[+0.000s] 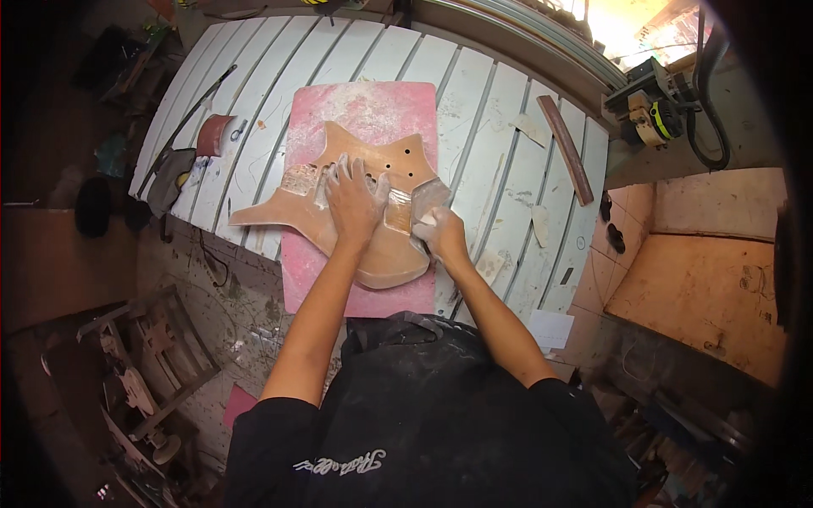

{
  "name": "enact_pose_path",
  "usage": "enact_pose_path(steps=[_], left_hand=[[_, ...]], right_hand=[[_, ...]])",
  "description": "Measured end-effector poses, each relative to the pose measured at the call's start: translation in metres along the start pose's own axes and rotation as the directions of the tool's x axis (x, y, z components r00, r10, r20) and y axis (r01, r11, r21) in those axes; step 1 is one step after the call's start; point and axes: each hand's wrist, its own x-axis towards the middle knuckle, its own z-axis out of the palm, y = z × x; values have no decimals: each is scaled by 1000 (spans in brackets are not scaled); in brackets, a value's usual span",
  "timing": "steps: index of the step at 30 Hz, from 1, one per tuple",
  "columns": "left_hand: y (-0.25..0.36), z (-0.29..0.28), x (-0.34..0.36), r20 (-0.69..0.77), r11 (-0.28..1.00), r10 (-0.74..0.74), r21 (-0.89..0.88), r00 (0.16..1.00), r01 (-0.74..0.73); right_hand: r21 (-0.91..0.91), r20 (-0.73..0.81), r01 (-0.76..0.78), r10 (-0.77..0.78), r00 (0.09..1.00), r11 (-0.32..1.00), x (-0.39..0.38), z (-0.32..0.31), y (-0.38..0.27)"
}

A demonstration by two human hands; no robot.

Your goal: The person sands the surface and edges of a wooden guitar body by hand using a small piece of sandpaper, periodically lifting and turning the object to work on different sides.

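A bare wooden electric guitar body (394, 264) lies flat on a pink mat (356, 100), its pointed horns to the left and far side. Dust coats it; several holes and cut-out pockets show in its face. My left hand (353, 199) rests on the middle of the body, fingers spread, pressing it. At the right edge of the body my right hand (443, 233) is closed, its fingers dusty white. A grey piece that looks like sandpaper (430, 200) shows at its fingers, lying against the wood; the part under the hand is hidden.
The mat lies on a white slatted table (474, 110). A brown wooden strip (566, 151) and torn paper scraps (539, 224) lie to the right. At left are a curved reddish-brown sheet (212, 135) and a grey tool (171, 182). A machine (650, 118) stands beyond the right corner.
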Motion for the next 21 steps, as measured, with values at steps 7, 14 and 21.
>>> enact_pose_path(steps=[7,14,21], left_hand=[[0,1,0,5,1000,-9,4,1000,9],[0,1,0,1,1000,-7,14,1000,7],[-1,-1,-1,-3,1000,-12,8,1000,12]], right_hand=[[-73,77,40,-35,996,997,-3,3,7],[85,72,4,-10,997,996,-5,3,10],[126,94,-33,22,995,992,-14,-2,3]])
